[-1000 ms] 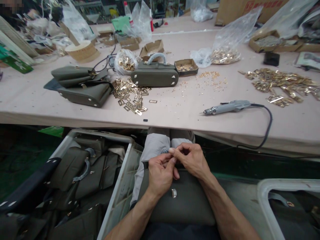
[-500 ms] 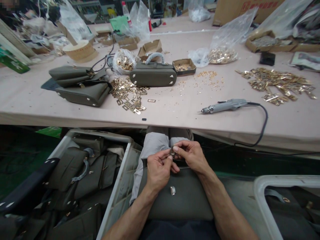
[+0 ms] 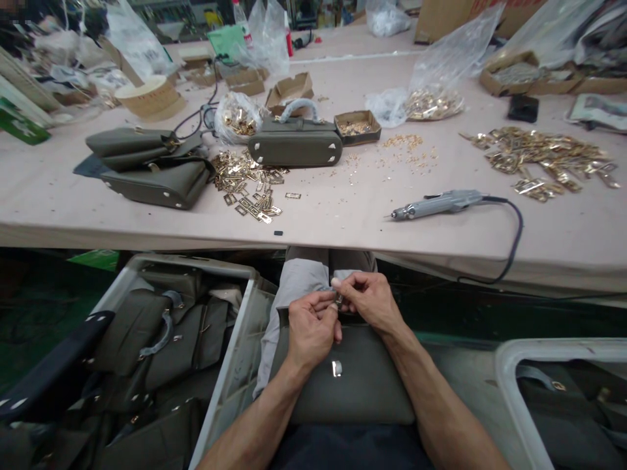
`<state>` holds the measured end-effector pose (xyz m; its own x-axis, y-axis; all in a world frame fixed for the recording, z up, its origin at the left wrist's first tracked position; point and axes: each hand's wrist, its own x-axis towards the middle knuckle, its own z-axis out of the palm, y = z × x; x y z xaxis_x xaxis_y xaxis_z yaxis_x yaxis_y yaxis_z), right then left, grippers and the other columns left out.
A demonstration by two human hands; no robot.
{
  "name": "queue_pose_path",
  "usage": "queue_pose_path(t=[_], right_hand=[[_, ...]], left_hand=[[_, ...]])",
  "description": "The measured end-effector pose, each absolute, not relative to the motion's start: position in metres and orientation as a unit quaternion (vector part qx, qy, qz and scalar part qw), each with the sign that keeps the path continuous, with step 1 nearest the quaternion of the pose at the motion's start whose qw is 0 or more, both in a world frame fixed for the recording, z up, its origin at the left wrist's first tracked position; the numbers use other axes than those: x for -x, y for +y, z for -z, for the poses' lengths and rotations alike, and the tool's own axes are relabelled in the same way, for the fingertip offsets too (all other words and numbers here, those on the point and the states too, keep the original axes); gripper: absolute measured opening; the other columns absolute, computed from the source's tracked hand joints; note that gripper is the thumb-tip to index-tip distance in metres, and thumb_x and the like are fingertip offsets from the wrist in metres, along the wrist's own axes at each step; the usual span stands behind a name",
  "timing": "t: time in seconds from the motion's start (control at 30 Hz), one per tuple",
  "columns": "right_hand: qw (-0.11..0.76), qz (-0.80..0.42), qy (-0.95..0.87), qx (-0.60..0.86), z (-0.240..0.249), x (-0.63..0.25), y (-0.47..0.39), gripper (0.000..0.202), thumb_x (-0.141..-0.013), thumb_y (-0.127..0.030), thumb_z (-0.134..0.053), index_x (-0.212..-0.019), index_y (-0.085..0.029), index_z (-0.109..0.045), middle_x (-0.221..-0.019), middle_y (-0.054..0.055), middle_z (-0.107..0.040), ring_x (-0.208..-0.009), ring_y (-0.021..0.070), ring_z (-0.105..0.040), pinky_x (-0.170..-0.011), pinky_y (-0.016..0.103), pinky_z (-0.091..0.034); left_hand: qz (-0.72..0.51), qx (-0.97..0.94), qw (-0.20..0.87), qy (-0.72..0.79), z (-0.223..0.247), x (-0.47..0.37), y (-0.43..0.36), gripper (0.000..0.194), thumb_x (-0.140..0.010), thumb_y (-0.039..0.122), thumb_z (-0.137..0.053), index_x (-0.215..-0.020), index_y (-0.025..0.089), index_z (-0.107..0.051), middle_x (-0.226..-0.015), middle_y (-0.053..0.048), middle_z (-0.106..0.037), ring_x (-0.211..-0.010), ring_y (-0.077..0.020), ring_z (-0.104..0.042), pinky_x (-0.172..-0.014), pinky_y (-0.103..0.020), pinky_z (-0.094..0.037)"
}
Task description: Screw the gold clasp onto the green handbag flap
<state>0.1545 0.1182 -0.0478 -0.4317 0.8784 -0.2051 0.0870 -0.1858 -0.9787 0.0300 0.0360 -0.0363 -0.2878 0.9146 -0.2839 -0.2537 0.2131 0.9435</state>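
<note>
On the lap below the table edge (image 3: 313, 245), the soft olive bag (image 3: 353, 385) lies flat while the left hand (image 3: 308, 326) and right hand (image 3: 369, 301) both pinch a small, light, probably slippery metal fitting (image 3: 339, 300) at the bag's far edge, best gripped by its sides.

An electric screwdriver (image 3: 434, 203) lies on the table (image 3: 343, 209) near scattered gold plates (image 3: 249, 186)
</note>
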Motion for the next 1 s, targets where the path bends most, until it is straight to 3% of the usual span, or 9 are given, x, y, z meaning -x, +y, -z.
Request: queue_pose_path(t=[0.17,0.27,0.43,0.6,0.73,0.87,0.93,1.0], right_hand=[[0.330,-0.652,-0.543,0.413,0.047,-0.154,0.118,0.049,-0.085,-0.061,-0.072,-0.071,-0.015,-0.069,-0.059,0.001,-0.062,-0.049,0.0107,-0.055,-0.048,0.021,-0.047],[0.341,-0.663,-0.530,0.405,0.047,-0.155,0.117,0.047,-0.081,-0.061,-0.076,-0.075,-0.014,-0.070,-0.061,0.002,-0.064,-0.050,0.0107,-0.054,-0.048,0.022,-0.047],[0.339,-0.660,-0.544,0.391,0.054,-0.156,0.117,0.042,-0.085,-0.053,-0.075,-0.074,-0.013,-0.068,-0.061,0.000,-0.061,-0.051,0.0085,-0.049,-0.047,0.019,-0.040],[0.350,-0.648,-0.532,0.417,0.061,-0.155,0.119,0.042,-0.086,-0.054,-0.074,-0.075,-0.015,-0.067,-0.062,-0.001,-0.059,-0.051,0.0094,-0.049,-0.047,0.020,-0.042],[0.325,-0.651,-0.556,0.402,0.059,-0.157,0.115,0.039,-0.087,-0.055,-0.072,-0.080,-0.017,-0.068,-0.068,0.000,-0.062,-0.056,0.0135,-0.056,-0.052,0.024,-0.047],[0.325,-0.548,-0.651,0.412,0.052,-0.158,0.110,0.035,-0.094,-0.050,-0.063,-0.078,-0.019,-0.068,-0.069,0.001,-0.062,-0.061,0.0153,-0.056,-0.056,0.026,-0.043],[0.346,-0.483,-0.694,0.407,0.050,-0.156,0.110,0.036,-0.096,-0.047,-0.061,-0.073,-0.019,-0.065,-0.069,0.001,-0.060,-0.064,0.0159,-0.055,-0.061,0.027,-0.042],[0.362,-0.442,-0.719,0.395,0.049,-0.153,0.111,0.037,-0.096,-0.045,-0.061,-0.070,-0.019,-0.063,-0.068,0.001,-0.058,-0.067,0.0164,-0.055,-0.065,0.028,-0.041]], left_hand=[[-0.562,-0.285,0.517,0.580,0.040,-0.030,0.038,0.029,-0.083,0.032,-0.073,-0.098,0.007,-0.068,-0.076,-0.013,-0.075,-0.034,-0.0089,-0.054,-0.035,-0.019,-0.040],[-0.565,-0.290,0.517,0.574,0.043,-0.029,0.037,0.030,-0.084,0.033,-0.075,-0.100,0.008,-0.068,-0.076,-0.012,-0.075,-0.035,-0.0090,-0.054,-0.036,-0.019,-0.041],[-0.558,-0.294,0.508,0.587,0.044,-0.029,0.037,0.037,-0.077,0.037,-0.085,-0.095,0.008,-0.069,-0.071,-0.008,-0.074,-0.033,-0.0079,-0.052,-0.032,-0.017,-0.034],[-0.556,-0.294,0.532,0.567,0.048,-0.030,0.037,0.044,-0.080,0.036,-0.082,-0.109,0.009,-0.065,-0.086,-0.012,-0.077,-0.047,-0.0153,-0.067,-0.045,-0.022,-0.054],[-0.555,-0.294,0.528,0.572,0.051,-0.031,0.035,0.036,-0.083,0.037,-0.077,-0.102,0.009,-0.064,-0.080,-0.011,-0.075,-0.042,-0.0145,-0.064,-0.041,-0.021,-0.051],[-0.545,-0.314,0.517,0.581,0.047,-0.032,0.032,0.034,-0.090,0.039,-0.070,-0.109,0.012,-0.063,-0.074,-0.006,-0.073,-0.041,-0.0138,-0.062,-0.040,-0.020,-0.048],[-0.535,-0.348,0.509,0.578,0.044,-0.032,0.031,0.037,-0.095,0.044,-0.063,-0.117,0.014,-0.065,-0.076,-0.006,-0.073,-0.051,-0.0172,-0.067,-0.047,-0.023,-0.054],[-0.526,-0.384,0.496,0.574,0.043,-0.032,0.031,0.038,-0.097,0.049,-0.057,-0.110,0.014,-0.070,-0.076,-0.008,-0.074,-0.056,-0.0192,-0.069,-0.053,-0.026,-0.057]])
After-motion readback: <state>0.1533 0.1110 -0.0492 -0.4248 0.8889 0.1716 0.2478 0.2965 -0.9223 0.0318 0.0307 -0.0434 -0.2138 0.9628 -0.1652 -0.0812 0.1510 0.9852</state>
